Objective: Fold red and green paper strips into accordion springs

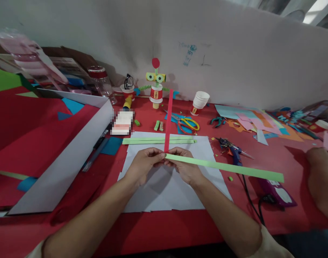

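My left hand (pixel 145 164) and my right hand (pixel 184 165) meet over white paper sheets (pixel 164 197), their fingers pinched together. Between them they grip the joined ends of two paper strips. A red paper strip (pixel 168 122) points away from me, toward the wall. The green paper strip (pixel 223 166) runs off to the right, past my right wrist. My left thumb presses on the spot where the strips meet; the fingertips beneath are partly hidden. More light green strips (pixel 158 140) lie just beyond my hands, across the top of the white paper.
A paper-cup robot figure (pixel 155 94) and stacked paper cups (pixel 199 102) stand by the wall. Scissors (pixel 188 124), pliers (pixel 218 122) and a corded glue gun (pixel 234 152) lie around. At left is a white box (pixel 64 179) with coloured paper; at right, another person's hand (pixel 321 172).
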`<state>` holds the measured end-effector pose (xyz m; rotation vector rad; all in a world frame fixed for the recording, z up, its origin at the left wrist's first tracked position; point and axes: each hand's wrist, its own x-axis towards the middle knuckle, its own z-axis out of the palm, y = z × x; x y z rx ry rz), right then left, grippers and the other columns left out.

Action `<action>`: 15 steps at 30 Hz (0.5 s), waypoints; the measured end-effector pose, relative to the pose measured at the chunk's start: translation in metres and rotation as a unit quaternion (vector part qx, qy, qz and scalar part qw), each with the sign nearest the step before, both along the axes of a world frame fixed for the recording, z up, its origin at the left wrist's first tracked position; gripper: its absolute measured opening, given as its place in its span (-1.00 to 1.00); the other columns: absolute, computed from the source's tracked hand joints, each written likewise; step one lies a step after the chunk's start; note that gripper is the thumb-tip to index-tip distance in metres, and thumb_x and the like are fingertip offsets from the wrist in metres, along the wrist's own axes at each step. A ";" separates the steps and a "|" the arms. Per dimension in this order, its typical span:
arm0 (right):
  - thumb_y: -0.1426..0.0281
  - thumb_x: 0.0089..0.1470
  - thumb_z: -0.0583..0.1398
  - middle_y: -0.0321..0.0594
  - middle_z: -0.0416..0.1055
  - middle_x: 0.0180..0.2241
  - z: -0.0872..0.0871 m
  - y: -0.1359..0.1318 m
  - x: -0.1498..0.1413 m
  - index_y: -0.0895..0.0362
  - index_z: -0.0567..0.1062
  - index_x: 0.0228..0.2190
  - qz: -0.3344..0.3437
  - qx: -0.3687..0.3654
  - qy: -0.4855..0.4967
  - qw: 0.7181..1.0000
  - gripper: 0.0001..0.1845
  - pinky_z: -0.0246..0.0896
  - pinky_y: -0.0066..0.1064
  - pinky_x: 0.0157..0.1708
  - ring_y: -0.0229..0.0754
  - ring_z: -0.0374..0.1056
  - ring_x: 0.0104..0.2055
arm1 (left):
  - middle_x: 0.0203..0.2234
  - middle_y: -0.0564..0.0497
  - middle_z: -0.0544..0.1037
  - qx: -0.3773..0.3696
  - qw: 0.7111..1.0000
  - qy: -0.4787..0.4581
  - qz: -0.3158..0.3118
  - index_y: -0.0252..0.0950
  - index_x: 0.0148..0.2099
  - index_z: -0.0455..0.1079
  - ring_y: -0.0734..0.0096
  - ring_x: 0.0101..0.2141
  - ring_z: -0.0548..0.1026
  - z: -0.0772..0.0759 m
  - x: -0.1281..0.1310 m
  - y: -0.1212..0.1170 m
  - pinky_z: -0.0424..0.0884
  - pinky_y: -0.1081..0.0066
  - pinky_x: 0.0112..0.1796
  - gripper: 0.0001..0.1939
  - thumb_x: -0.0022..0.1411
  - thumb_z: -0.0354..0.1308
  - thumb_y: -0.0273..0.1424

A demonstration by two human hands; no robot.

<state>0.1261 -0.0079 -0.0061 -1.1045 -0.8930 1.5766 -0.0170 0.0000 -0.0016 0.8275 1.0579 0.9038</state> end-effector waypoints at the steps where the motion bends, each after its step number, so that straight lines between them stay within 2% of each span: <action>1: 0.30 -0.34 0.41 -0.34 0.47 -0.63 0.000 -0.001 0.000 0.14 0.49 -0.54 -0.002 0.007 -0.008 1.000 -0.72 0.25 -0.47 -0.51 -0.31 0.36 -0.59 | -0.55 0.00 0.54 -0.002 1.000 0.007 -0.008 -0.32 -0.45 0.44 0.40 -0.45 0.50 0.000 0.000 0.000 0.39 0.38 -0.30 -0.80 -0.08 0.31 -0.30; 7: 0.29 -0.27 0.37 -0.32 0.49 -0.62 0.005 -0.004 -0.001 0.13 0.54 -0.52 -0.012 0.018 -0.053 0.998 -0.79 0.30 -0.44 -0.47 -0.28 0.38 -0.55 | -0.57 -0.01 0.55 0.006 0.999 0.038 -0.014 -0.30 -0.50 0.44 0.38 -0.47 0.50 -0.001 -0.002 0.001 0.36 0.40 -0.36 -0.80 -0.07 0.30 -0.27; 11: 0.32 -0.23 0.34 -0.29 0.50 -0.60 0.010 -0.005 -0.002 0.13 0.58 -0.49 -0.009 -0.005 -0.056 0.998 -0.83 0.33 -0.40 -0.39 -0.24 0.41 -0.51 | -0.62 0.02 0.53 0.027 0.999 0.040 0.007 -0.31 -0.53 0.46 0.47 -0.54 0.43 -0.001 -0.001 0.001 0.31 0.43 -0.41 -0.84 -0.09 0.31 -0.33; 15: 0.39 -0.15 0.29 -0.28 0.53 -0.51 0.013 -0.006 -0.001 0.10 0.59 -0.47 0.010 0.030 -0.060 0.998 -0.91 0.34 -0.37 -0.29 -0.23 0.42 -0.43 | -0.62 0.01 0.52 0.053 0.997 0.039 0.035 -0.32 -0.52 0.47 0.47 -0.54 0.41 0.000 0.002 0.001 0.27 0.44 -0.44 -0.86 -0.05 0.29 -0.34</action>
